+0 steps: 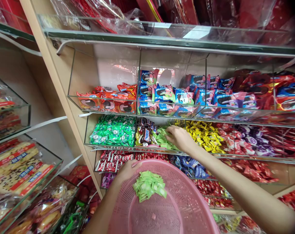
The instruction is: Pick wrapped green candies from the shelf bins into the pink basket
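Observation:
A pink mesh plastic basket (pixel 193 198) is tilted towards me at the bottom of the view. My left hand (pixel 127 170) grips its rim on the left, fingers closed over the edge. Inside lies a heap of light green candy packets (pixel 149 186). Beyond the basket, my right hand (pixel 181 139) reaches into a shelf compartment holding the same light green packets (pixel 163 139). Its fingers are curled on them, the tips partly hidden among the packets. Left of these packets are Snickers bars (pixel 146 135); on the right lie yellow-wrapped candies (pixel 206 136).
Transparent-fronted shelves rise ahead, with green candy packets (pixel 113 131), red cookie packs (pixel 113 100) and blue cookie packs (pixel 164 92). A glass shelf edge (pixel 162 40) crosses above. A wooden upright (pixel 61 97) and packaged snack bars (pixel 22 165) are on the left.

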